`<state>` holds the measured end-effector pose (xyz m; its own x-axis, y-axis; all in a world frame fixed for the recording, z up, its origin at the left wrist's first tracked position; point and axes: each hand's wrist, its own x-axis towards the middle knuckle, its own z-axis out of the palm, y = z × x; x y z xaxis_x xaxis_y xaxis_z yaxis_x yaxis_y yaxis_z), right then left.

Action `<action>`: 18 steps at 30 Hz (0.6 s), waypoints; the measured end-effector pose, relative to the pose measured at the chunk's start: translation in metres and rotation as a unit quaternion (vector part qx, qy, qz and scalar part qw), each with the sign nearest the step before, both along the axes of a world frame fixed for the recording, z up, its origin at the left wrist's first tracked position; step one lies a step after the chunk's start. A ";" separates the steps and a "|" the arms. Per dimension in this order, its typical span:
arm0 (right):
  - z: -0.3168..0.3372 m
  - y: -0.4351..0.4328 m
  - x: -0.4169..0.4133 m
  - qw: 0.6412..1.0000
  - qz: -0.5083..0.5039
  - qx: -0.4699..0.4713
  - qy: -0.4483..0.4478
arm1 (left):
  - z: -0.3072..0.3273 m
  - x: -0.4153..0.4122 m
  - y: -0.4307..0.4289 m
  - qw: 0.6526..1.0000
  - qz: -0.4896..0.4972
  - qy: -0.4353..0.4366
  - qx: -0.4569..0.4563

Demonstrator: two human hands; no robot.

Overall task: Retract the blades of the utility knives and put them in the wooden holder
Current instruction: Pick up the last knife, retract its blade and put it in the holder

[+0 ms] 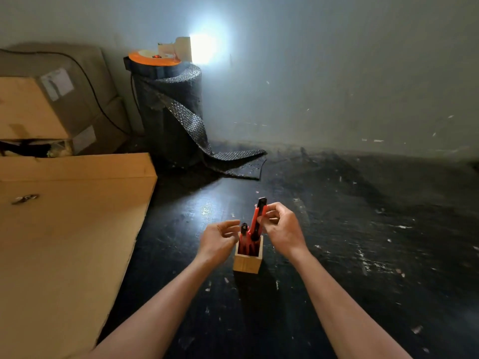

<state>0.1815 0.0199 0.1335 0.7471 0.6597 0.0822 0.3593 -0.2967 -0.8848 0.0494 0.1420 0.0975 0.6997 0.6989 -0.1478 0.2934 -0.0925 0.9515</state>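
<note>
The right hand (281,226) is closed by its fingertips on the upper part of a red utility knife (258,220), which stands tilted with its lower end already inside the wooden holder (247,260) and its black-capped top leaning away from the person. No bare blade can be made out at either end; whether it is fully retracted cannot be told. The left hand (220,239) is held loosely open with curled fingers just beside the holder's left rim, gripping nothing. Inside the holder, at least one more red knife (244,235) is seen standing with its black end above the rim, close to the left hand.

The holder stands on a dark, scuffed floor (337,255), with flat cardboard (70,229) well to the left and a roll of bubble wrap (171,112) against the wall beyond.

The step in hand is judged to be the insertion of a knife into the holder. What is called for next is that the knife be lowered until seated, the grip then released, and the holder kept from tipping.
</note>
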 end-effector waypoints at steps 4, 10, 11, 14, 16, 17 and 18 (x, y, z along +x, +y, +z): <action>-0.027 0.006 0.010 0.998 -0.006 -0.062 -0.006 | -0.029 0.007 -0.004 0.996 -0.022 0.083 0.040; -0.067 0.013 0.018 0.988 0.008 -0.157 -0.004 | -0.062 0.023 -0.004 0.986 -0.033 0.157 0.035; -0.072 0.014 0.018 0.985 0.010 -0.170 -0.002 | -0.066 0.025 -0.004 0.986 -0.035 0.159 0.030; -0.080 0.014 0.018 0.980 0.010 -0.200 -0.004 | -0.079 0.028 -0.002 0.987 -0.038 0.157 0.023; -0.083 0.013 0.021 0.978 0.006 -0.209 -0.003 | -0.083 0.029 -0.002 0.988 -0.033 0.151 0.018; -0.085 0.012 0.022 0.978 0.006 -0.209 -0.003 | -0.085 0.030 -0.002 0.989 -0.028 0.146 0.015; -0.085 0.012 0.022 0.978 0.006 -0.209 0.000 | -0.085 0.029 -0.002 0.989 -0.024 0.143 0.010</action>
